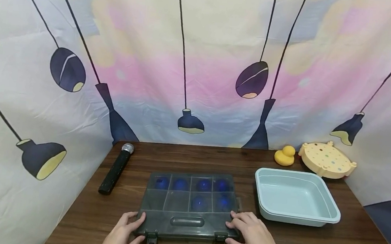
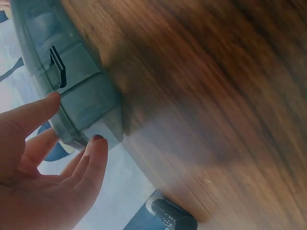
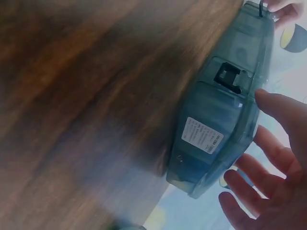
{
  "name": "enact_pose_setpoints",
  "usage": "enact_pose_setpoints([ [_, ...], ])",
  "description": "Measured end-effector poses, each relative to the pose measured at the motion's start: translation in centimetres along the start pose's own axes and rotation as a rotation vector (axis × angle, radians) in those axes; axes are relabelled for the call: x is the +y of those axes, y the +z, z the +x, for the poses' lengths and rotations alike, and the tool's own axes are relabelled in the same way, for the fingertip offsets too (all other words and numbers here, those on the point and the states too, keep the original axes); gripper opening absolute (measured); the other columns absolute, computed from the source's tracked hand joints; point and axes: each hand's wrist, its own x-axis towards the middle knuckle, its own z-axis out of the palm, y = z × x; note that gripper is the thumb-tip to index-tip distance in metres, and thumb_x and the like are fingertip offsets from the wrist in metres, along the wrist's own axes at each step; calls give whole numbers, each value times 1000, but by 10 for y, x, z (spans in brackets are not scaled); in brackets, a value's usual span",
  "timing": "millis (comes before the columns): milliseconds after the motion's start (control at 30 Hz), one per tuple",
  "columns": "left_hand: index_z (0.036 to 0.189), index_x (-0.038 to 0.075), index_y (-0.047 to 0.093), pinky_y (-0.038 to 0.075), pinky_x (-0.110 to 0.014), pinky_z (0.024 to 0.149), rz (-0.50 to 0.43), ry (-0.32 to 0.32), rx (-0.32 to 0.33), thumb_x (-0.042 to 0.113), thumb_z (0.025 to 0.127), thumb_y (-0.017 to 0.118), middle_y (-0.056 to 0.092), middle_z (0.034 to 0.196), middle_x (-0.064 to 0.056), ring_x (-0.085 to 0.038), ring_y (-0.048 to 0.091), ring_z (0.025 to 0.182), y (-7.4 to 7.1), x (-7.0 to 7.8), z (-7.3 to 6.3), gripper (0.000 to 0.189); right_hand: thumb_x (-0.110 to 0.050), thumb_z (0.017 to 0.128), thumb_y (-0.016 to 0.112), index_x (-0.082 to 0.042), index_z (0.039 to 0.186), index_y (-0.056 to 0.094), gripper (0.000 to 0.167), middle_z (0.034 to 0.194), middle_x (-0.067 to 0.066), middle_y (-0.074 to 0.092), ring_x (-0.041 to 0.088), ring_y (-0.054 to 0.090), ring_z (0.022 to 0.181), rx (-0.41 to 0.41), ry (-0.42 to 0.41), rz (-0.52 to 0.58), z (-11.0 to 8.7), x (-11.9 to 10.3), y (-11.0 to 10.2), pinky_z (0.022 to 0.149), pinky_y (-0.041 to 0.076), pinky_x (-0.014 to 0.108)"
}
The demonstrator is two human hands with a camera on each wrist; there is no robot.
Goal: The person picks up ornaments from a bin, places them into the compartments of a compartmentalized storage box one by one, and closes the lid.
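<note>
A dark translucent compartment storage box (image 1: 186, 229) lies on the table with its lid down. Blue balls (image 1: 204, 185) show through the lid in several compartments; two front-left compartments show none. At the box's front-left corner my left hand (image 1: 122, 231) grips with thumb and fingers on either side. My right hand (image 1: 256, 237) holds the front-right corner, thumb near the right latch (image 1: 220, 237) and fingertips along the lid's edge. The left latch (image 1: 152, 239) sticks out from the front, also seen in the left wrist view. A white label (image 3: 202, 135) is on the box's front.
A black microphone (image 1: 116, 171) with a silver head lies left of the box. To the right stands a pale blue plastic basin (image 1: 264, 208). Behind it are a yellow rubber duck (image 1: 285, 155) and a cream spotted toy (image 1: 327, 159). A printed curtain (image 1: 219, 29) hangs behind the wooden table (image 1: 351, 241).
</note>
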Motion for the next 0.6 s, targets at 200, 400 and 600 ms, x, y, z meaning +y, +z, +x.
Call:
enact_pose_setpoints([
  [200, 127, -3, 61, 51, -45, 76, 95, 53, -7, 16, 76, 82, 47, 131, -23, -35, 57, 103, 2, 2, -2, 58, -35, 77, 81, -22, 99, 70, 27, 123, 0, 61, 18, 57, 109, -52, 15, 19, 2, -6, -5, 83, 51, 41],
  [400, 129, -7, 57, 51, -54, 69, 214, 123, -89, 25, 78, 81, 47, 134, -28, -41, 55, 107, 0, 3, 0, 65, -35, 75, 82, -26, 90, 69, 22, 111, -4, 64, 14, 63, 94, -52, -12, -48, 10, -7, -9, 66, 53, 29],
  [600, 131, -7, 54, 51, -55, 69, 231, 132, -129, 28, 75, 83, 46, 134, -30, -42, 55, 108, -2, 3, 1, 72, -36, 76, 82, -27, 87, 67, 21, 106, -3, 64, 14, 63, 87, -89, -46, -78, 14, -6, -11, 64, 52, 28],
])
